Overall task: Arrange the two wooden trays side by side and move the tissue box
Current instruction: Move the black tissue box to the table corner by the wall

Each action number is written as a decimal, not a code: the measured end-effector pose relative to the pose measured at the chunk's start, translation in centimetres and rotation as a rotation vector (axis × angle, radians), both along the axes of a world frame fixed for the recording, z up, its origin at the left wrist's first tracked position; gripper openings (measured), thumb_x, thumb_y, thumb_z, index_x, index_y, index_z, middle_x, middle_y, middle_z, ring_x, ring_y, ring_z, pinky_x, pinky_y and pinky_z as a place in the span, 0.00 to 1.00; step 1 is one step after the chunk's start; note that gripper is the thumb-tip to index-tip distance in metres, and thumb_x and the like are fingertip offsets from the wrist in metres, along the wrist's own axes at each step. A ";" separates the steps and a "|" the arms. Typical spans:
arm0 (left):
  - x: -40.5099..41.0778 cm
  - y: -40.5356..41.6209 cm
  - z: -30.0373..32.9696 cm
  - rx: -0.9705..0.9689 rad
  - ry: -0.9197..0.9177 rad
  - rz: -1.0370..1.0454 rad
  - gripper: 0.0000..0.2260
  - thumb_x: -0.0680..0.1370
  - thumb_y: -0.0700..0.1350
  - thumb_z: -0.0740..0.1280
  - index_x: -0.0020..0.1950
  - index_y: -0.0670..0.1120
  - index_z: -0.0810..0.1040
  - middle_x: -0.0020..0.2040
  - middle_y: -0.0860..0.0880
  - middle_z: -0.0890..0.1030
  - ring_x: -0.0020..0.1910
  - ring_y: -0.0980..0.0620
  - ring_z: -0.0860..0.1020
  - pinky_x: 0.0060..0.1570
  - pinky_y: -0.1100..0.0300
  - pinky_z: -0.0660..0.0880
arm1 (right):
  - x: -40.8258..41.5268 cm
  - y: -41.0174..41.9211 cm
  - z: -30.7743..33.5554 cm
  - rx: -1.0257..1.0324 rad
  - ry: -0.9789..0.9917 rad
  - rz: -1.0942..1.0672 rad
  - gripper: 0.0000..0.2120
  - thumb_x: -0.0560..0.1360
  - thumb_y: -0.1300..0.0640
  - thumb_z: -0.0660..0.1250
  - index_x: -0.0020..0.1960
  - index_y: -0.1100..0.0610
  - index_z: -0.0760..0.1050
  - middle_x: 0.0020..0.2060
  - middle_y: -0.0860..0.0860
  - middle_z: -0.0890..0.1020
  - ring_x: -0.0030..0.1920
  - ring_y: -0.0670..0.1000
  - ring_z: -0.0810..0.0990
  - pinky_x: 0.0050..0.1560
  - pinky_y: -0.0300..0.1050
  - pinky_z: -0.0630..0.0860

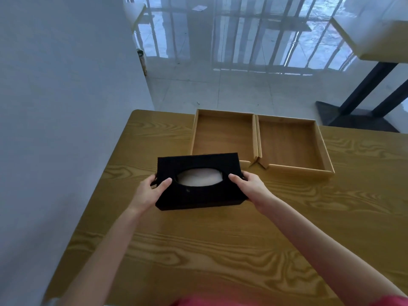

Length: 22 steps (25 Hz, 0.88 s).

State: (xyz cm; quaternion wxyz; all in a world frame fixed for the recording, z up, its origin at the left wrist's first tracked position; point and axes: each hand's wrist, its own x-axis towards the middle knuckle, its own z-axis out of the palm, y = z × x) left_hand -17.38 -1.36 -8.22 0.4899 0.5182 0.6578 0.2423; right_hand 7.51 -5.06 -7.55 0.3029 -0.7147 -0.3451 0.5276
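Holding: tissue box (198, 181) clamped at both ends, left hand (152, 191) and right hand (249, 184) gripping, so it stays level.
Trays: left tray (223, 135) and right tray (289, 144) touching on counter (220, 250), just behind the box.

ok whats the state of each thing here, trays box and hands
left tray: empty, on the table, side wall against the right tray
right tray: empty, beside the left one
tissue box: black, held at both ends, oval opening up
left hand: gripping box's left end
right hand: gripping box's right end
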 end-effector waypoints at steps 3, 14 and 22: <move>-2.3 2.8 0.8 0.031 0.021 -0.002 0.22 0.75 0.50 0.65 0.67 0.43 0.70 0.63 0.42 0.76 0.62 0.44 0.74 0.58 0.53 0.72 | -1.9 2.7 0.9 0.038 -0.017 0.043 0.19 0.76 0.49 0.62 0.64 0.56 0.71 0.56 0.54 0.80 0.56 0.54 0.79 0.60 0.51 0.76; -5.9 16.0 3.7 0.219 0.130 0.055 0.16 0.77 0.48 0.62 0.63 0.42 0.73 0.59 0.41 0.78 0.56 0.44 0.76 0.54 0.52 0.74 | -6.6 15.1 2.0 0.090 0.009 0.084 0.18 0.76 0.52 0.62 0.64 0.58 0.70 0.57 0.55 0.80 0.56 0.55 0.79 0.60 0.54 0.76; -5.9 23.9 1.3 0.228 0.173 0.089 0.15 0.78 0.46 0.61 0.63 0.42 0.73 0.59 0.41 0.78 0.58 0.41 0.75 0.57 0.48 0.73 | -8.5 22.8 -0.5 0.064 -0.052 0.105 0.20 0.74 0.53 0.65 0.63 0.59 0.70 0.58 0.56 0.79 0.57 0.55 0.78 0.62 0.54 0.75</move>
